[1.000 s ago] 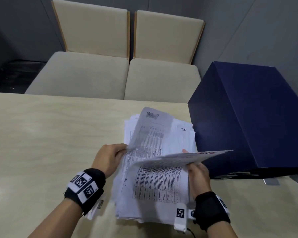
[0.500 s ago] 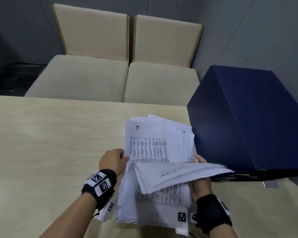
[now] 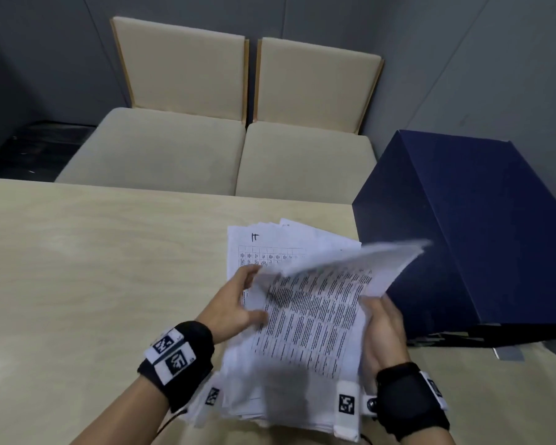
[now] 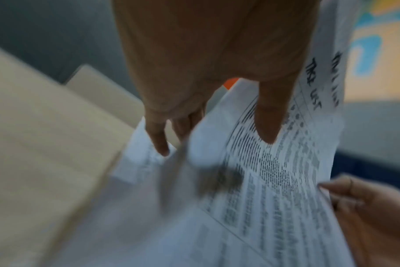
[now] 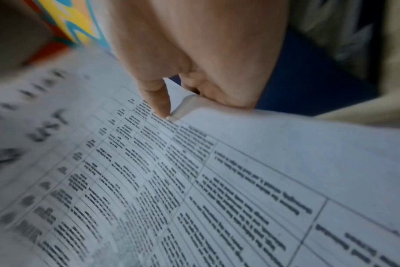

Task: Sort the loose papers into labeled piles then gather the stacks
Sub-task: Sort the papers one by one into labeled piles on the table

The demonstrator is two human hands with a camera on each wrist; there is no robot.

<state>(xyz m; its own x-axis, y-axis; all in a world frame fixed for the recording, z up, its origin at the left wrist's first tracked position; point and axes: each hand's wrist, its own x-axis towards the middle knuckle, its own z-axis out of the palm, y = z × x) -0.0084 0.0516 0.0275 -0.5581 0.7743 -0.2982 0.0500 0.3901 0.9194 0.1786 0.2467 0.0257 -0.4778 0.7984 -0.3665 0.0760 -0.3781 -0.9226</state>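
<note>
A thick, untidy stack of white printed papers lies on the table beside a dark blue box. Above it a printed sheet stands tilted up, its table of text facing me and its top edge blurred. My right hand pinches the sheet's right edge, thumb on the printed sheet. My left hand is at the left edge. Its thumb lies on the printed sheet, and its fingers reach behind onto the paper below.
The light wooden table stretches bare to the left. A large dark blue box stands on the table close to the right of the stack. Two beige chairs stand beyond the far edge. Grey tape sits by the box.
The sheet my left hand held up a second ago now lies on the stack. My right hand has swung its sheet from nearly flat to tilted up, and my left hand has moved to its left edge.
</note>
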